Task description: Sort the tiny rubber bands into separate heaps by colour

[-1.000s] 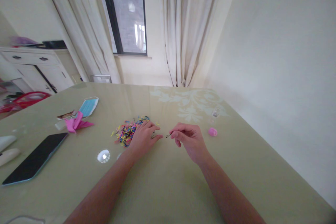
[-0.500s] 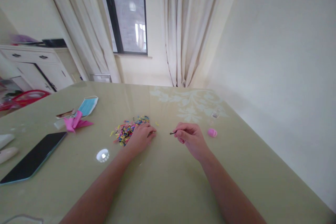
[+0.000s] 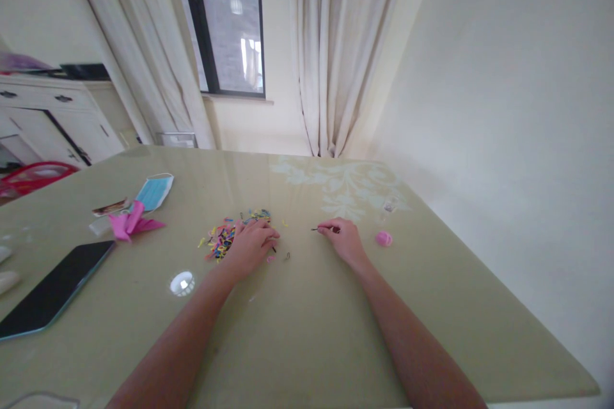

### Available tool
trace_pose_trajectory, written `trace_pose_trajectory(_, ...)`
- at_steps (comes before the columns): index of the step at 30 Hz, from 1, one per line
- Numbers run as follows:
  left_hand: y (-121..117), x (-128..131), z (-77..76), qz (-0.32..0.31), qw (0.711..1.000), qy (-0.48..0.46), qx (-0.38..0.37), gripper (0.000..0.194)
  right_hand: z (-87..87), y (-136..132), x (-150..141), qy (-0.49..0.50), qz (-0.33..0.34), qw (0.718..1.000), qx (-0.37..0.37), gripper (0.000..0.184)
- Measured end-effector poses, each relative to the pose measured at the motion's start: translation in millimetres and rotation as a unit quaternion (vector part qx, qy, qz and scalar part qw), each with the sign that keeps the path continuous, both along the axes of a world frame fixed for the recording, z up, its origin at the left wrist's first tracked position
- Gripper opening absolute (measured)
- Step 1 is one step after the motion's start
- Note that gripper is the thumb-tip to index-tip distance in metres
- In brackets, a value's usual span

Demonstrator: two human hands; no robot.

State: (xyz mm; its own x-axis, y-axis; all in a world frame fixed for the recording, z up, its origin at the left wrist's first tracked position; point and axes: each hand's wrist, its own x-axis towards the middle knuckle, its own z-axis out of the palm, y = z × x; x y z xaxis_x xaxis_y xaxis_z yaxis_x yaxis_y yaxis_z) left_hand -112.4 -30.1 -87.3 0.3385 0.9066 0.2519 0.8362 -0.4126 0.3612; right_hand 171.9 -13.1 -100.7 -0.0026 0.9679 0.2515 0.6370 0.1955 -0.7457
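Cream curtains (image 3: 319, 45) flank a dark-framed window (image 3: 230, 19), with a white cabinet (image 3: 52, 118) beyond the table (image 3: 297, 332).

One multicoloured loop heap (image 3: 223, 242); left of it: one flat black tablet (image 3: 57, 289), one rectangular blue mask (image 3: 154, 193); right: one round pink piece (image 3: 384, 239).

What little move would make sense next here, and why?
Perhaps the right hand should lower its dark piece onto the table, apart from the colourful pile: its fingertips pinch the piece, and the left hand is busy at the pile.
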Motion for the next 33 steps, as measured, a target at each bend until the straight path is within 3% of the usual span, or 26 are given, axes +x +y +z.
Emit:
trace_pose_trajectory(6, 1, 3, 11.1, -0.014, 0.998, -0.049, 0.024, 0.021, -4.5, -1, -1, -0.025, 0.0, 1.0, 0.003, 0.015)
trace_pose_trajectory(11, -1, 11, 7.6, 0.034, 0.996, -0.062, 0.062, 0.03, -3.6, -2, -3, -0.038, 0.0, 0.999, -0.004, 0.015)
trace_pose_trajectory(16, -1, 14, 5.7, 0.032, 0.996, -0.032, 0.071, 0.037, 3.2, -8, -7, -0.081, -0.004, 0.997, 0.0, 0.014)
trace_pose_trajectory(19, 1, 8, 11.1, 0.022, 0.998, -0.051, 0.038, 0.04, 8.3, -18, -16, -0.082, 0.065, 0.994, 0.014, 0.019)
trace_pose_trajectory(22, 0, 3, 16.1, -0.066, 0.994, -0.086, -0.024, 0.037, 10.9, -30, -28, -0.087, 0.182, 0.979, 0.014, 0.022)
trace_pose_trajectory(24, -2, 3, 16.4, -0.118, 0.986, -0.095, -0.062, 0.026, 11.1, -35, -34, -0.108, 0.207, 0.972, 0.02, 0.021)
trace_pose_trajectory(29, -10, 13, 7.4, -0.135, 0.987, -0.048, -0.068, 0.008, 8.5, -31, -28, -0.121, 0.14, 0.983, 0.02, 0.02)
trace_pose_trajectory(33, -11, 20, 6.5, -0.146, 0.984, -0.082, -0.059, 0.015, 7.1, -21, -17, -0.119, 0.086, 0.989, 0.011, 0.018)
